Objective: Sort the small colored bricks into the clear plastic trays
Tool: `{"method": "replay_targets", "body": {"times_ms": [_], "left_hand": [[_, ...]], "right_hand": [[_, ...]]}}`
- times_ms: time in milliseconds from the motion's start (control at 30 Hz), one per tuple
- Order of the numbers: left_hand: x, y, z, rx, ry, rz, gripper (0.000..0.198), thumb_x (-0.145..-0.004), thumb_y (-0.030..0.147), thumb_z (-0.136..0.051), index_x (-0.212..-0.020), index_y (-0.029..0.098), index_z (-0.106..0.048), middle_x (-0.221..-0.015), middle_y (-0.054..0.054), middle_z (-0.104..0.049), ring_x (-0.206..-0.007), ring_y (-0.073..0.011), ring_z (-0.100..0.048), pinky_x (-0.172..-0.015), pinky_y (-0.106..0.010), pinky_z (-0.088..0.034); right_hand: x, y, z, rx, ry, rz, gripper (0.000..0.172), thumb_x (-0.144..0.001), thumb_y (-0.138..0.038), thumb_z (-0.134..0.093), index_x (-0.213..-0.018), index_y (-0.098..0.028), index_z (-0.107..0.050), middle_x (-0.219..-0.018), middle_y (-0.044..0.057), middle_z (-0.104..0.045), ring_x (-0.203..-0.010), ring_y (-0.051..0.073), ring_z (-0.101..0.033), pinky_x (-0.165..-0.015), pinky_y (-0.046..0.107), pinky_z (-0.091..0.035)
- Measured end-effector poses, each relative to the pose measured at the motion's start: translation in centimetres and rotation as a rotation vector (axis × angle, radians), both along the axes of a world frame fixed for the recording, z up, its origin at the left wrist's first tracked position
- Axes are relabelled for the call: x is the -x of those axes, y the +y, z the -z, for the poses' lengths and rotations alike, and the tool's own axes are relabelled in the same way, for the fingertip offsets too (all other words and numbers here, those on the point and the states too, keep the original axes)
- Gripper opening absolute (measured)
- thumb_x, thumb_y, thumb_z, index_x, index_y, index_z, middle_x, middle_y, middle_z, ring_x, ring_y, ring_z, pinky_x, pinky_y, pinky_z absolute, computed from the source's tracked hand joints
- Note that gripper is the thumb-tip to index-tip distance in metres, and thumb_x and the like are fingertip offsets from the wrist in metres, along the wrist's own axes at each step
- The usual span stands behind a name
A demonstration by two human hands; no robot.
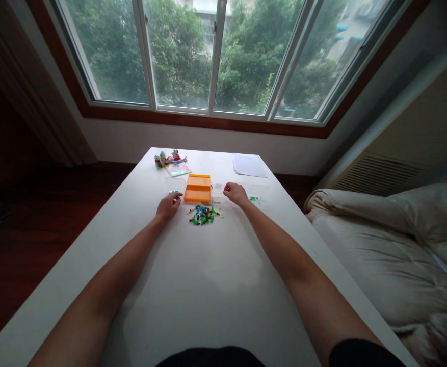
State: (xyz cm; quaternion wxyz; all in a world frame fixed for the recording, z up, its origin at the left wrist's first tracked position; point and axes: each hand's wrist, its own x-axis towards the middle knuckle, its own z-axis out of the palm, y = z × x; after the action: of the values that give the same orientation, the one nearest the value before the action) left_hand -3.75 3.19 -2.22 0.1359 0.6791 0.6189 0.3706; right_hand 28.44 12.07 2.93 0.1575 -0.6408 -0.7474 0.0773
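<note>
On the white table, a heap of small green, blue, brown and yellow toy bricks (204, 215) lies in front of an orange two-part tray (198, 187). My left hand (168, 206) is left of the tray, its fingers loosely curled and apart, with no brick visible in them. Blue pieces (175, 192) show just beyond its fingertips. To the right of the tray, my right hand (236, 193) has its fingertips pressed together above a clear shallow container; whatever they may hold is too small to make out. Several green bricks (254, 198) lie to the right of that hand.
Small colourful assembled figures (168, 158) stand at the table's far left beside a pale booklet (179, 169). White paper sheets (248, 165) lie at the far right. A beige padded sofa (379, 255) is along the right side, and windows (215, 56) are beyond the table.
</note>
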Motion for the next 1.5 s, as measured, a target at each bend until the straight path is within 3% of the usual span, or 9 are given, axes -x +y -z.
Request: {"method": "replay_targets", "body": {"times_ms": [133, 267, 567, 867, 1200, 1500], "left_hand": [[0.1, 0.2, -0.1, 0.015, 0.003, -0.003, 0.035, -0.088, 0.029, -0.055, -0.121, 0.024, -0.067, -0.103, -0.003, -0.071, -0.074, -0.0144, -0.062, -0.077, -0.027, -0.05], [0.1, 0.3, -0.1, 0.008, 0.005, -0.005, 0.035, -0.088, 0.029, -0.055, -0.12, 0.024, -0.067, -0.103, -0.003, -0.071, -0.074, -0.0144, -0.061, -0.076, -0.027, -0.05], [0.2, 0.3, -0.2, 0.011, 0.005, -0.016, 0.034, -0.088, 0.029, -0.055, -0.119, 0.024, -0.068, -0.103, -0.003, -0.071, -0.074, -0.0143, -0.061, -0.076, -0.027, -0.049], [0.0, 0.0, -0.1, -0.001, 0.01, -0.001, 0.034, -0.089, 0.03, -0.054, -0.119, 0.024, -0.068, -0.102, -0.003, -0.071, -0.073, -0.0146, -0.062, -0.075, -0.027, -0.05], [-0.3, 0.1, -0.1, 0.0, 0.008, -0.002, 0.035, -0.089, 0.029, -0.053, -0.12, 0.024, -0.067, -0.103, -0.003, -0.071, -0.072, -0.0139, -0.061, -0.076, -0.028, -0.049], [-0.4, 0.1, -0.2, 0.012, 0.012, -0.004, 0.036, -0.088, 0.029, -0.053, -0.12, 0.025, -0.068, -0.103, -0.003, -0.071, -0.073, -0.0143, -0.062, -0.076, -0.028, -0.05]], "right_hand": [[1.5, -1.2, 0.5, -0.028, 0.068, -0.081, 0.015, -0.086, -0.028, -0.064, -0.098, -0.024, -0.073, -0.093, 0.001, -0.074, -0.084, 0.016, -0.065, -0.078, 0.024, -0.046], [1.1, -1.8, 0.9, -0.112, 0.125, -0.092, 0.02, -0.09, -0.025, -0.058, -0.104, -0.025, -0.072, -0.091, 0.0, -0.074, -0.083, 0.016, -0.065, -0.079, 0.026, -0.046], [-5.6, -2.7, 2.1, -0.392, 0.188, 0.114, 0.027, -0.089, -0.019, -0.046, -0.098, -0.018, -0.071, -0.098, 0.009, -0.07, -0.095, 0.023, -0.058, -0.091, 0.033, -0.043], [-10.3, -4.4, 3.8, -0.324, 0.151, 0.169, 0.031, -0.089, -0.017, -0.041, -0.1, -0.018, -0.07, -0.103, 0.009, -0.07, -0.098, 0.023, -0.06, -0.093, 0.032, -0.042], [-10.0, -4.9, 4.5, -0.27, 0.19, 0.15, 0.032, -0.092, -0.018, -0.043, -0.112, -0.022, -0.067, -0.1, 0.003, -0.074, -0.097, 0.019, -0.064, -0.093, 0.029, -0.042], [-9.7, -5.1, 4.6, -0.279, 0.127, 0.152, 0.031, -0.091, -0.02, -0.047, -0.113, -0.022, -0.069, -0.097, 0.005, -0.073, -0.095, 0.02, -0.064, -0.093, 0.029, -0.041]]}}
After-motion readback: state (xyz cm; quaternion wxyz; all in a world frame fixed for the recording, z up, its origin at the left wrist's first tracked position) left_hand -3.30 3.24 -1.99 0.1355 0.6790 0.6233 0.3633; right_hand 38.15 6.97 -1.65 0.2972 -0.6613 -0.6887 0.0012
